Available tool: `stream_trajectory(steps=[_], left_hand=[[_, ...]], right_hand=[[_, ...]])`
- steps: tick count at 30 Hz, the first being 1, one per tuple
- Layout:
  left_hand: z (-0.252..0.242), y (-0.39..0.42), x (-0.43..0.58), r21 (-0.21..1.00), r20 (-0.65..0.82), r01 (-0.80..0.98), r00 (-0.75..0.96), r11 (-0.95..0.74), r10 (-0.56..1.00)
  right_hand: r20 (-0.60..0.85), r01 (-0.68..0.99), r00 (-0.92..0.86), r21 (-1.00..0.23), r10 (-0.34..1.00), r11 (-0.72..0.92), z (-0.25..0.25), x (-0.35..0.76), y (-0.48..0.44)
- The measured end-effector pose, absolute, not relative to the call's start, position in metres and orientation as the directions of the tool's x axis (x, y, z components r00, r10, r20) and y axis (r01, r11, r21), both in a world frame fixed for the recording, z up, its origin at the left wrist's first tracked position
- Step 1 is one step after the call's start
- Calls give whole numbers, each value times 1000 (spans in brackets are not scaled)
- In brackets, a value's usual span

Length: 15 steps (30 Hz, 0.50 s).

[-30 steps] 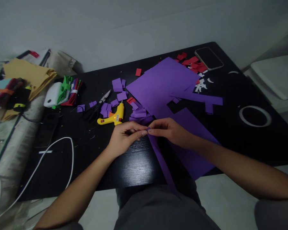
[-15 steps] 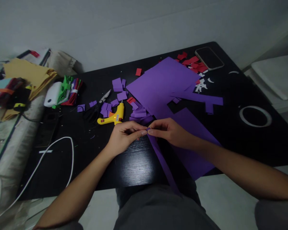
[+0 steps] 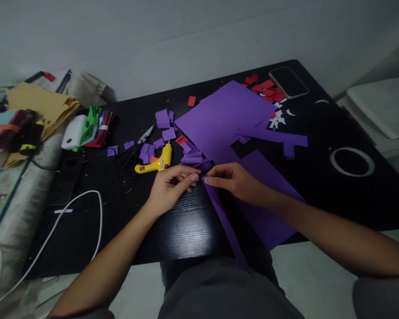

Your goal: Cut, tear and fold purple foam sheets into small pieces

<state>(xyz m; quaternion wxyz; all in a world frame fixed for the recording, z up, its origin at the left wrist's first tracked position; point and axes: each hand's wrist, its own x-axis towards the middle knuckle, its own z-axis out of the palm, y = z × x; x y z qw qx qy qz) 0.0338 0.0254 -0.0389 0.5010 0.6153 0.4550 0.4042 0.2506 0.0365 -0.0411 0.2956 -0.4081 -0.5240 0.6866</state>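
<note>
A long purple foam strip (image 3: 224, 221) runs from my lap up to the middle of the black table (image 3: 173, 235). My right hand (image 3: 234, 181) pinches the strip's top end between thumb and fingers. My left hand (image 3: 171, 188) is curled beside it, its fingertips close to that end; a small gap shows between the two hands and I cannot make out whether it holds anything. Just beyond the hands lies a pile of small purple foam pieces (image 3: 193, 157) and a yellow glue gun (image 3: 156, 163).
Large purple foam sheets (image 3: 226, 119) cover the table's middle and right. Scissors (image 3: 133, 148), red scraps (image 3: 269, 88), a phone (image 3: 288, 82) and a white ring (image 3: 352, 161) lie around. A white cable (image 3: 86, 208) and craft supplies (image 3: 93, 126) sit at left.
My left hand has drawn slightly back from the strip's end, opening a small gap between the hands. The view shifted a little; the rest is unchanged.
</note>
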Motion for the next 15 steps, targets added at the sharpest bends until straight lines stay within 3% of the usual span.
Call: stream_trajectory(steps=[8,15], left_hand=[[-42,25,35,936,177,234,329,-261,928],[-42,24,35,974,63,189,290,-121,955]], right_hand=[[-272,17,-485,-953,831,-303,-42,249,36],[-281,19,-474,-951,834,-310,-40,248,36]])
